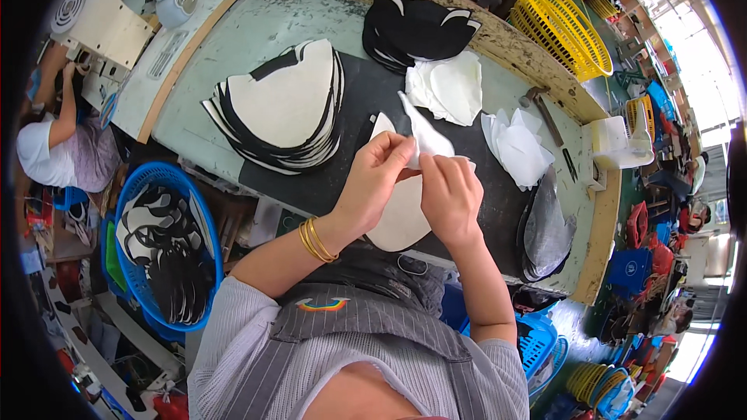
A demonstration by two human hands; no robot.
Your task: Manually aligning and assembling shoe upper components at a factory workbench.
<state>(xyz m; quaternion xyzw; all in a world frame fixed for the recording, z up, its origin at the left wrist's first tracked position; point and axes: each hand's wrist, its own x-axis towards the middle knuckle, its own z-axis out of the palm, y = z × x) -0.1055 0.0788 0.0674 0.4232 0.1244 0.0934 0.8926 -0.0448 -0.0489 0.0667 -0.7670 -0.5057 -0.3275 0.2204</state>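
A thin white fabric piece (426, 134) is pinched between my left hand (379, 167) and my right hand (453, 193), whose fingers are closed close together. Under both hands lies a cream curved panel (401, 218), partly hidden by them, on a black mat (358, 97). To the left rests a stack of cream panels with black edges (292, 97). Just beyond my hands is a pile of white fabric pieces (447, 87), with black curved pieces (416, 31) behind it. More thin white sheets (520, 146) lie to the right.
A hammer (547, 115) and a dark slim tool (570, 165) lie at the table's right, near a white plastic container (618, 144). Grey curved pieces (547, 222) sit at the right edge. A blue basket (128, 187) of cut pieces stands lower left. A person (66, 128) works by a sewing machine (101, 19).
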